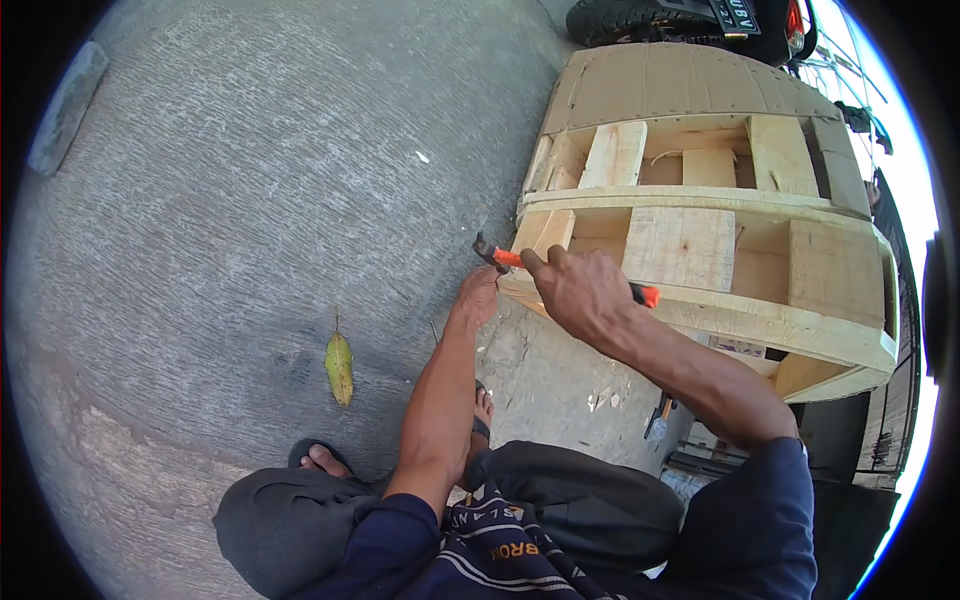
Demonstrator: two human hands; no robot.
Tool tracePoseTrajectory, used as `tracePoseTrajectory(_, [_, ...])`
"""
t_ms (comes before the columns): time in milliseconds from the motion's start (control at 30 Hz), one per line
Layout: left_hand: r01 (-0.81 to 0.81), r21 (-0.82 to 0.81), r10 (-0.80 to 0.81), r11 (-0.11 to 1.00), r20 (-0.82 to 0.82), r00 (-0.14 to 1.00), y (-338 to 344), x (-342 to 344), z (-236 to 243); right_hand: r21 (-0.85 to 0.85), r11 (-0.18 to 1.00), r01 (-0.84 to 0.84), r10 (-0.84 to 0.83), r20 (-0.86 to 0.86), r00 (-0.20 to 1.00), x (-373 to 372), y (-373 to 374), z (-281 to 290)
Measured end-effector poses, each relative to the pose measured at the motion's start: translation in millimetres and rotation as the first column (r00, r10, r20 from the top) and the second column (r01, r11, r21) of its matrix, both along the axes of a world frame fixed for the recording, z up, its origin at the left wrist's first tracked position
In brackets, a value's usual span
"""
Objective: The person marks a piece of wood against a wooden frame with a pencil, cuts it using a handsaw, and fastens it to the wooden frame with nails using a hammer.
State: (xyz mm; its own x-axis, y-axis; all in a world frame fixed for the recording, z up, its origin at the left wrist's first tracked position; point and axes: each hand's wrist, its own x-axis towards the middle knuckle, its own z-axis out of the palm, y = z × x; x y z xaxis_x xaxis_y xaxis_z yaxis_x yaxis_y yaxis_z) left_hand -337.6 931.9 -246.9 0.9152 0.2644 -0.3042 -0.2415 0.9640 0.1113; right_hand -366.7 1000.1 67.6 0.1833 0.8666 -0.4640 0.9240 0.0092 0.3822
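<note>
A hammer [509, 258] with a dark head and an orange and black handle is in my right hand [590, 290], fingers wrapped round the grip. Its head is just above the fingers of my left hand [478, 298], at the near left corner of a pale wooden crate [700, 297]. The left fingertips are drawn together against the corner; what they pinch, if anything, is too small to see. Slats and open gaps form the crate's upper side, and my right forearm passes in front of its near edge.
A sheet of cardboard [690, 85] covers the crate's far part, with a motorcycle tyre [630, 22] behind. A yellow-green leaf [339, 370] lies on the concrete floor [250, 200]; a grey block [68, 108] sits far left. Wood chips [603, 400] and a tool [659, 418] lie below the crate.
</note>
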Motion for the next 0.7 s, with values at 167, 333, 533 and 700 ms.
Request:
tracePoseTrajectory(167, [0.039, -0.078, -0.033, 0.996, 0.082, 0.996, -30.7, 2.8, 72.6, 0.272, 0.961, 0.039, -0.022, -0.066, 0.998, 3.1, -22.7, 30.7])
tracePoseTrajectory(333, [-0.126, -0.224, 0.113, 0.967, -0.07, 0.991, -30.9, 10.8, 25.9, -0.42, 0.907, -0.009, 0.081, 0.154, 0.985, 20.3, -31.4, -9.6])
tracePoseTrajectory(533, [-0.001, 0.049, 0.005, 0.999, -0.078, 0.997, -12.9, -11.4, -8.5, -0.103, 0.993, 0.051, -0.048, 0.029, 0.998, -0.4, -4.9, 7.1])
tracePoseTrajectory(700, [0.05, -0.122, -0.038, 0.991, 0.1, 0.994, -50.8, 23.9, 50.8, -0.188, 0.979, 0.077, -0.047, 0.158, 0.986, 20.7, -31.5, 23.0])
